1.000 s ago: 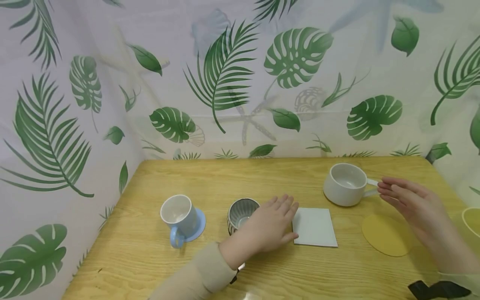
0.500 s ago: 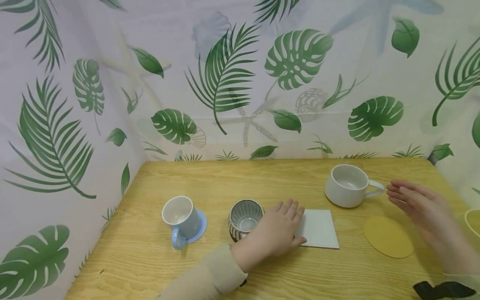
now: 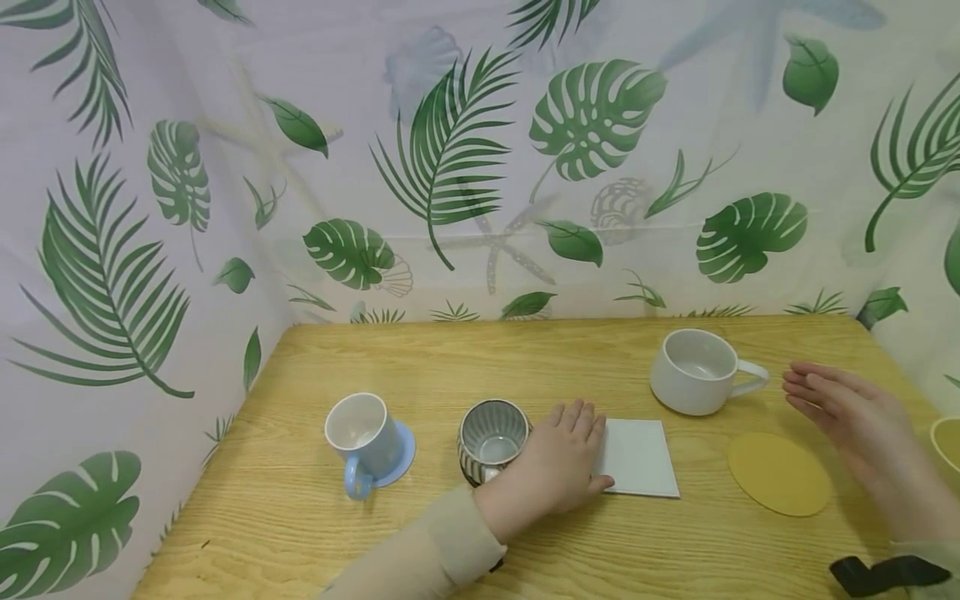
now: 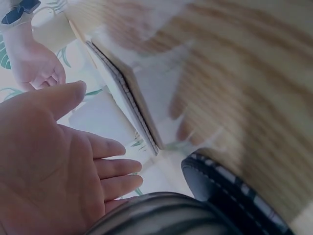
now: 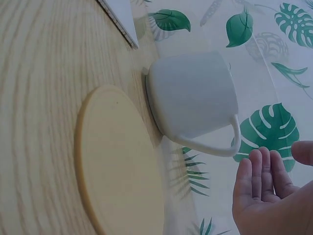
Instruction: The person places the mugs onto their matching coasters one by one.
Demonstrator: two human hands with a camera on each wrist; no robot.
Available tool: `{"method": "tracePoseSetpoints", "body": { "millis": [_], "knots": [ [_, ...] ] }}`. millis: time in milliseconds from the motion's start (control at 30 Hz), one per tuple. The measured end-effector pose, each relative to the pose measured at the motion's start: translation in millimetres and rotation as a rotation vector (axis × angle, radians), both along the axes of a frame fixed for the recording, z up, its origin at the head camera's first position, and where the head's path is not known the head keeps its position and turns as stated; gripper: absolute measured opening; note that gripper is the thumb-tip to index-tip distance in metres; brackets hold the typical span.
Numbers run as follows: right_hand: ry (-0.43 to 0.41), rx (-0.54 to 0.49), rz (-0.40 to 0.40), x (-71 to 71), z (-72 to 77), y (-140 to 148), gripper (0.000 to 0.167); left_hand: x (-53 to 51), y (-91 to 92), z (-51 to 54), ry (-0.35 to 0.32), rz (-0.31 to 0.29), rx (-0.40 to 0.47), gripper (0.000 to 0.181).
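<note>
One wood-grained counter (image 3: 300, 533) spreads below white cloth walls (image 3: 637, 250) printed with green leaves. The white mug (image 3: 693, 375) stands upright toward the counter's right rear, its handle pointing right, toward the right hand (image 3: 855, 417); its longest line, through bowl and handle, runs side to side. That hand holds nothing, its fingers loosely extended just beside the handle and apart from it. A yellow disc (image 3: 780, 473) lies flat in front of the mug. The left hand (image 3: 558, 462), fingers outstretched and holding nothing, is between the upright striped cup (image 3: 492, 433) and the white square pad (image 3: 641, 458), covering the pad's left edge in the head view; I cannot tell whether they touch.
</note>
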State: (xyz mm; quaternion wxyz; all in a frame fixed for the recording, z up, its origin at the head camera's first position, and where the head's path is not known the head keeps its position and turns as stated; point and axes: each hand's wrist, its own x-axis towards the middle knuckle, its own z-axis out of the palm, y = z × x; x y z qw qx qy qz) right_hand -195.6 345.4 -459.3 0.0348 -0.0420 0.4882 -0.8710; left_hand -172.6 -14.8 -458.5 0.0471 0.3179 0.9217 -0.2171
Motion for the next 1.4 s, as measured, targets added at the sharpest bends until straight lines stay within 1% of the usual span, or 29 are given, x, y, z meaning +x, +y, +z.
{"method": "tracePoseSetpoints", "body": {
  "millis": [133, 367, 567, 700, 900, 1133, 1233, 1400],
  "knots": [
    [-0.023, 0.018, -0.01, -1.8, -1.1, 1.3, 0.041, -0.2, 2.9, -2.4, 0.001, 0.022, -0.019, 0.084],
    [-0.021, 0.018, -0.004, -4.2, -5.1, 3.7, 0.042, -1.5, 7.2, -6.7, -0.009, 0.076, -0.04, 0.086],
    [-0.044, 0.04, -0.002, -6.9, -8.5, 5.6, 0.042, -2.1, 9.8, -7.3, -0.02, 0.105, -0.089, 0.086],
    [-0.056, 0.028, -0.006, -8.3, -9.9, 6.5, 0.041, -2.3, 11.3, -6.7, -0.034, 0.116, -0.116, 0.085],
    [-0.063, 0.029, -0.002, -10.1, -11.3, 7.5, 0.041, -2.3, 12.3, -5.8, -0.046, 0.124, -0.125, 0.085],
    [-0.07, 0.04, 0.014, -13.3, -16.6, 9.4, 0.041, -1.5, 13.3, -4.8, -0.052, 0.135, -0.139, 0.086],
    [-0.077, 0.048, 0.018, -14.4, -17.5, 9.1, 0.041, -1.9, 13.5, -5.3, -0.052, 0.137, -0.144, 0.087],
    [-0.103, 0.029, 0.034, -16.9, -15.9, 7.5, 0.043, -2.6, 13.4, -7.0, -0.054, 0.139, -0.143, 0.086]
  ]
}}
